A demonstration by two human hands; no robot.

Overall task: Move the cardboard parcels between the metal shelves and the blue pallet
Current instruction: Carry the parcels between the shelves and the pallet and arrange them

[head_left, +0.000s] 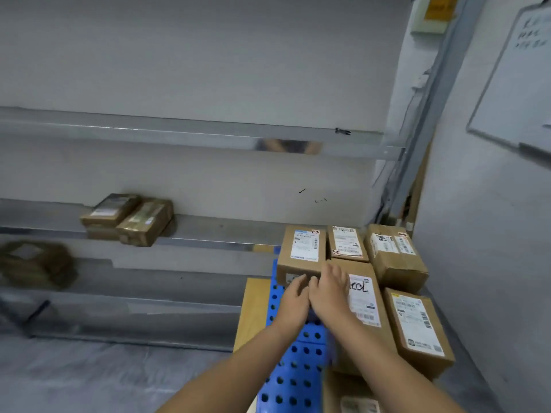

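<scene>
Several labelled cardboard parcels stand on the blue perforated pallet (295,374) at the lower right. My left hand (293,299) reaches forward, and its fingertips touch the front face of the parcel marked 1-3 (301,248). Beside it, my right hand (328,287) lies with straight fingers on the near left corner of the long parcel with handwritten letters on its label (365,296). Neither hand grips anything. Two taped parcels (131,217) lie on the middle level of the metal shelves (208,231) at the left.
More parcels sit at the pallet's back (346,242), back right (393,254) and right (417,326). A blurred dark parcel (35,263) lies on a lower shelf at far left. A whiteboard (518,84) hangs on the right wall. A tan sheet (253,308) lies under the pallet.
</scene>
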